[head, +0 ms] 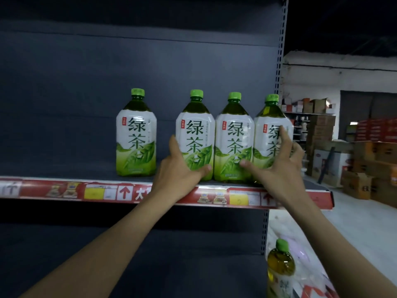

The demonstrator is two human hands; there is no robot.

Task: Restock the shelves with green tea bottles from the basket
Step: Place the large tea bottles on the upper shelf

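low at five o'clock, closest in, a spare green tea bottle (pixel 280 265) shows cap up beside the rack's post. four more stand on the shelf (pixel 64 191) around the centre: a lone bottle (pixel 136 134) toward nine o'clock, apart from three packed side by side. the left hand (pixel 182 168) grips the second bottle (pixel 195 134) low down, thumb on its left side, while the right hand (pixel 279 162), fingers spread wide, lies against the fourth bottle (pixel 266 125) toward three o'clock, thumb touching the third bottle (pixel 234 136).

Stacked cardboard boxes (pixel 321 125), white wall (pixel 335 76)
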